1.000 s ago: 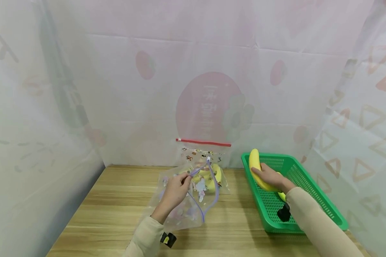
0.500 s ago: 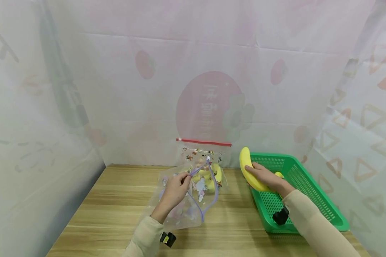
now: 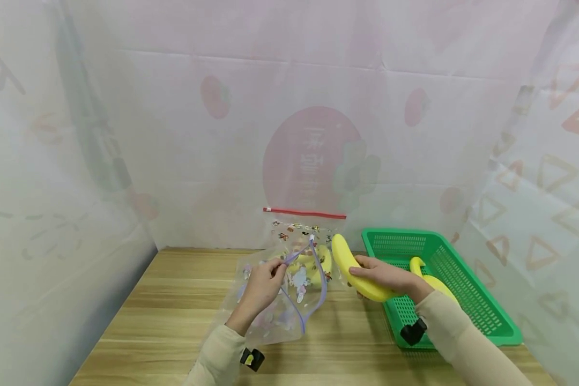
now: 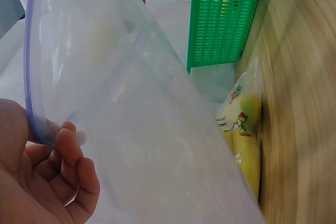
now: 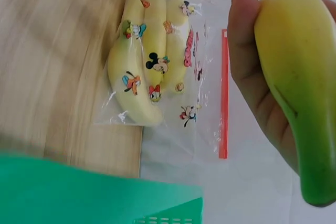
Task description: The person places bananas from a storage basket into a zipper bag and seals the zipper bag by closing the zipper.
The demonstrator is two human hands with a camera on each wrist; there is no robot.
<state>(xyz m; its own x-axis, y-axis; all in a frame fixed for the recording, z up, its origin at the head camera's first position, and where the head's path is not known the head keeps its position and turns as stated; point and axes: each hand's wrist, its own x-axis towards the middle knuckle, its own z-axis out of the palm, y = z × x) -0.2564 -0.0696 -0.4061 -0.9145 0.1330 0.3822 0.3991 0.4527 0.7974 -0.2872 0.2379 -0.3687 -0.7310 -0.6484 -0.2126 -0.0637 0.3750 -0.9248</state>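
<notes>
My left hand (image 3: 262,287) pinches the purple zip edge of a clear printed zip bag (image 3: 270,324), whose mouth gapes toward the right. In the left wrist view the thumb and fingers (image 4: 68,148) grip that edge, and the bag's film (image 4: 152,129) fills the middle. My right hand (image 3: 386,274) holds a yellow banana (image 3: 346,261) beside the bag's mouth, above the table left of the basket. The right wrist view shows the banana's (image 5: 299,51) green end. Behind the open bag stands another clear bag with a red zip (image 3: 305,214), holding several bananas (image 5: 155,45).
A green perforated basket (image 3: 487,305) stands on the right of the wooden table (image 3: 159,316). More yellow fruit (image 3: 439,286) lies in it, partly hidden by my right arm. Printed curtains (image 3: 183,134) enclose the back and sides.
My right hand has carried the banana leftward out over the basket's left edge and somewhat lower, uncovering yellow fruit in the basket. The left hand and the bag have stayed put.
</notes>
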